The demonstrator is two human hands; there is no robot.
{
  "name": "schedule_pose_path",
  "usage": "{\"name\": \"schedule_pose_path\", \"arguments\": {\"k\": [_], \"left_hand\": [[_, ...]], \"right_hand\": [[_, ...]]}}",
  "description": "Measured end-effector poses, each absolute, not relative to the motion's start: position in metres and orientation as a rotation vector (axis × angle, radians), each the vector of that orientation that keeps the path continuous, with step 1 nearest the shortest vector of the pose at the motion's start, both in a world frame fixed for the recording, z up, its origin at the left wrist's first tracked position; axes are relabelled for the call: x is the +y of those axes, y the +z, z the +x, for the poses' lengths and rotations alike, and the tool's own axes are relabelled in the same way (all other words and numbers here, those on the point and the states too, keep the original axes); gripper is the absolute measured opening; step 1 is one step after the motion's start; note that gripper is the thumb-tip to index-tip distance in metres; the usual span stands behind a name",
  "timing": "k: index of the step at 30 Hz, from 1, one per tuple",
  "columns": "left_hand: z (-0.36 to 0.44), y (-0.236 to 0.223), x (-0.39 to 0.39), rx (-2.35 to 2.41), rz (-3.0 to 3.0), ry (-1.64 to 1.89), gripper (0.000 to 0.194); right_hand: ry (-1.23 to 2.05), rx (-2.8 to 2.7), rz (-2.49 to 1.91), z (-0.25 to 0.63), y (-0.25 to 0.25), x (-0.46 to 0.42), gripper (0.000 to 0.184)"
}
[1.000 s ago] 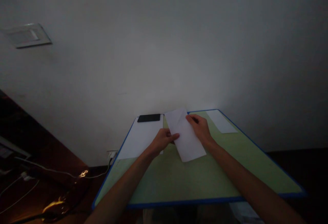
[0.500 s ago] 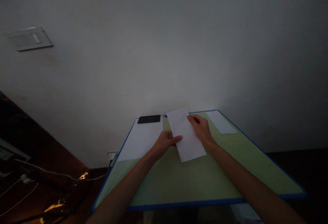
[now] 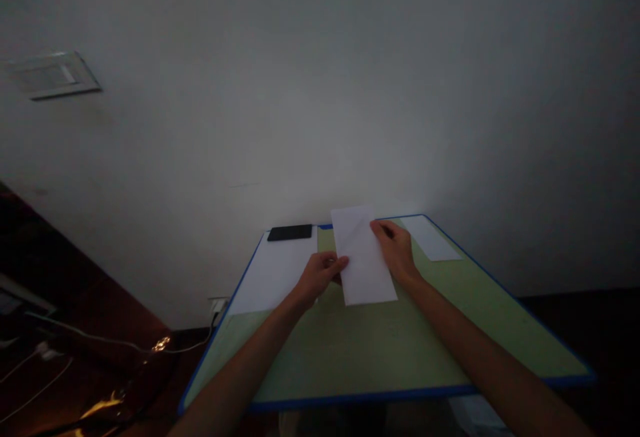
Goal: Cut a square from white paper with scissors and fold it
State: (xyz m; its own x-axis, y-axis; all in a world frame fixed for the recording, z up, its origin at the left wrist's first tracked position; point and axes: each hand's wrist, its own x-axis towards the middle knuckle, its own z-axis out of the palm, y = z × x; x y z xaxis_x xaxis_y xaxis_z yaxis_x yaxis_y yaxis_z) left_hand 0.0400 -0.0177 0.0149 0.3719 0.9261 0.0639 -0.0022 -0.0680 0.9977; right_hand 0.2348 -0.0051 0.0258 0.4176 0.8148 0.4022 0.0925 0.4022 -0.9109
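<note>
Paper sheet, one: white, narrow, oblong; straight-edged, marked near the top by a faint slanting line; held up over the middle of the table, far end tilted toward the wall. Left edge pinched between thumb and fingers of the left hand; upper right edge gripped by the fingertips of the right hand.

Table, one: pale green top, bordered by a blue rim; far side set close to the wall. Green surface is exposed between held sheet and near rim, and rightward beyond the right forearm.

Larger white sheet, laid at left, topped by a flat black slab. White strip, laid at far right, beside the rim.
</note>
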Motion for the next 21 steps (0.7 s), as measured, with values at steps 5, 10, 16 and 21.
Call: {"name": "schedule_pose_path", "arguments": {"k": [5,10,16,21], "left_hand": [[0.041,0.017,-0.02,0.913,1.411,0.96,0.041],[0.042,0.014,-0.022,0.864,1.41,0.864,0.041],[0.039,0.009,-0.018,0.864,1.46,0.796,0.04],[0.034,0.014,-0.013,0.876,1.461,0.866,0.04]], "right_hand": [[0.509,-1.035,-1.064,0.23,0.023,-0.006,0.037],[0.48,-0.956,-1.055,0.238,0.019,0.002,0.036],[0.459,-0.937,-1.086,0.248,0.019,0.006,0.038],[0.582,-0.871,-1.128,0.249,0.019,0.004,0.04]]}}
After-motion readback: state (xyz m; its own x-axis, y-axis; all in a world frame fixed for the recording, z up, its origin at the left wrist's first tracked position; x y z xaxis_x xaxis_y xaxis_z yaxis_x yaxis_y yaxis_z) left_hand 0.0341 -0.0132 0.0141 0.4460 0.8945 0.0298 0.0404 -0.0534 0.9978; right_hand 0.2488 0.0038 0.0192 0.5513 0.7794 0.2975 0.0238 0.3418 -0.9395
